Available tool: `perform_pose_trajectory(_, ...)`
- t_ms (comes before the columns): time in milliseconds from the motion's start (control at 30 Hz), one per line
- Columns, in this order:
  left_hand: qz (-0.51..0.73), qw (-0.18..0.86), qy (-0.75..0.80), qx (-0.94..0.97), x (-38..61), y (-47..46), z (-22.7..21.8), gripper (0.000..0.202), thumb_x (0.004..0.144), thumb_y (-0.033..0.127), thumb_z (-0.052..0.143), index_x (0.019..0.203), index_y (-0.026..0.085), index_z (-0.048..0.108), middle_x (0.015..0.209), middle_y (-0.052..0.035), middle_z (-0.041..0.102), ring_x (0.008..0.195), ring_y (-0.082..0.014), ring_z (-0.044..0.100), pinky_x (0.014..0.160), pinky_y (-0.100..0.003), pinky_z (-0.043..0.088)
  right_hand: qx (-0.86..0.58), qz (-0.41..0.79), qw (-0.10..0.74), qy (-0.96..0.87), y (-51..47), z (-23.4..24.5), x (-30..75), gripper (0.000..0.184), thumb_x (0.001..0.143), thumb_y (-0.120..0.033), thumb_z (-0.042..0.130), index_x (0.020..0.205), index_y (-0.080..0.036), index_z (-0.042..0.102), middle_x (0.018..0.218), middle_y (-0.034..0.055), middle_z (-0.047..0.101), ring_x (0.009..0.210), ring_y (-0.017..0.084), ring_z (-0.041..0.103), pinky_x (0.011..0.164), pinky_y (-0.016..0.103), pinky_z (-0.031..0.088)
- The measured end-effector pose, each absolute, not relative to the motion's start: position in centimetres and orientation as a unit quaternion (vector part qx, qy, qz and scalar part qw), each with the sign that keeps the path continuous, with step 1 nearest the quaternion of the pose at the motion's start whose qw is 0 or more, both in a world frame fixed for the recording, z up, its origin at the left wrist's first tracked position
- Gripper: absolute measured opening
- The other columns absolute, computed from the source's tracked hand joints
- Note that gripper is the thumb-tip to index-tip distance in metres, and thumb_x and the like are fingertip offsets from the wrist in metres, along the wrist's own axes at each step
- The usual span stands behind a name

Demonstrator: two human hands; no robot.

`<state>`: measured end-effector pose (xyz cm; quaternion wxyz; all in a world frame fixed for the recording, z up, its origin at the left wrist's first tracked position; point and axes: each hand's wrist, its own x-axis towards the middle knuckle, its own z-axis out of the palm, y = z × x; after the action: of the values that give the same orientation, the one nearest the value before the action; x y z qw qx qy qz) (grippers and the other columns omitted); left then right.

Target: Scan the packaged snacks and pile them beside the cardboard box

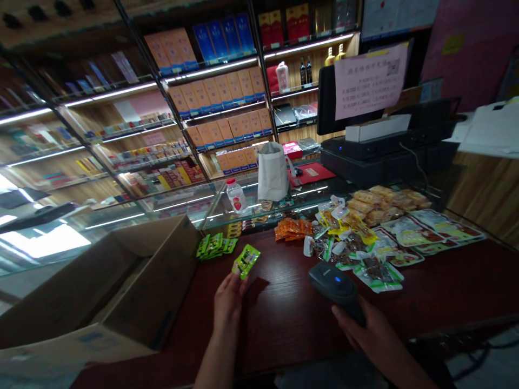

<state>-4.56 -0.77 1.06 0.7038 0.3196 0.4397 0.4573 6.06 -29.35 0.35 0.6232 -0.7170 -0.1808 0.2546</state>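
My left hand [229, 297] pinches a small green snack packet [245, 261] by its lower corner, holding it up above the dark red wooden counter [284, 324]. My right hand [360, 329] grips a black handheld barcode scanner [334, 283], whose blue light is lit and whose front tilts away from me. A heap of similar green packets [214, 246] lies on the counter beyond my left hand. Orange packets [292, 229] and clear-and-yellow snack packets [344, 237] are spread out beyond the scanner.
An open cardboard box [121, 275] stands at the counter's left. Behind the counter are a glass display case [259, 202], a water bottle [235, 195], a grey paper bag [273, 173] and a till monitor [348, 102]. Lit shelves of boxed goods rise behind.
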Motion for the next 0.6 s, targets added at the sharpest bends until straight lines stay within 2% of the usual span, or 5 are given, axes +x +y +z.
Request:
perform_pose_trajectory(133, 0.503, 0.675, 0.457, 0.287, -6.1, 4.0, 2.3, 0.019, 0.077, -0.008, 0.062, 0.072, 0.01, 0.064, 0.072, -0.0023, 0.067, 0.058, -0.0076, 0.064, 0.058, -0.017, 0.059, -0.716, 0.281, 0.612, -0.181, -29.3, -0.4, 6.3, 0.042, 0.079, -0.061, 0.06, 0.089, -0.02, 0.053, 0.048, -0.0065, 0.05, 0.042, 0.014, 0.049, 0.042, 0.024, 0.038)
perform_pose_trajectory(267, 0.533, 0.654, 0.473, 0.253, -6.0, 8.6, 4.5, 0.019, 0.086, -0.005, 0.055, 0.079, 0.012, 0.061, 0.067, 0.0021, 0.061, 0.056, -0.0047, 0.06, 0.055, -0.014, 0.056, -0.722, 0.278, 0.608, -0.178, -28.9, -0.2, 6.0, 0.041, 0.079, -0.06, 0.059, 0.087, -0.021, 0.053, 0.047, -0.0073, 0.049, 0.042, 0.013, 0.048, 0.042, 0.024, 0.038)
perform_pose_trajectory(433, 0.521, 0.642, 0.513, 0.23, -5.1, 13.2, 5.9, 0.005, 0.093, 0.011, 0.056, 0.093, 0.011, 0.06, 0.072, 0.0034, 0.058, 0.054, -0.0045, 0.055, 0.046, -0.014, 0.048, -0.72, 0.288, 0.602, -0.189, -28.8, 0.0, 5.6, 0.041, 0.079, -0.059, 0.059, 0.087, -0.019, 0.053, 0.052, -0.0054, 0.053, 0.045, 0.013, 0.049, 0.044, 0.024, 0.039)
perform_pose_trajectory(533, 0.51, 0.631, 0.535, 0.235, -4.5, 14.7, 5.8, 0.012, 0.094, 0.022, 0.059, 0.098, 0.011, 0.061, 0.078, 0.0021, 0.059, 0.054, -0.0047, 0.052, 0.045, -0.015, 0.045, -0.717, 0.291, 0.605, -0.189, -29.0, -0.2, 5.7, 0.042, 0.077, -0.06, 0.061, 0.087, -0.019, 0.055, 0.055, -0.004, 0.055, 0.046, 0.014, 0.051, 0.045, 0.024, 0.04)
perform_pose_trajectory(600, 0.506, 0.624, 0.545, 0.24, -4.2, 15.3, 5.5, 0.013, 0.094, 0.024, 0.059, 0.099, 0.012, 0.06, 0.078, 0.0019, 0.059, 0.054, -0.0046, 0.051, 0.044, -0.015, 0.043, -0.719, 0.281, 0.61, -0.182, -29.1, -0.3, 5.7, 0.043, 0.076, -0.06, 0.062, 0.087, -0.019, 0.056, 0.054, -0.0045, 0.054, 0.045, 0.014, 0.05, 0.044, 0.024, 0.039)
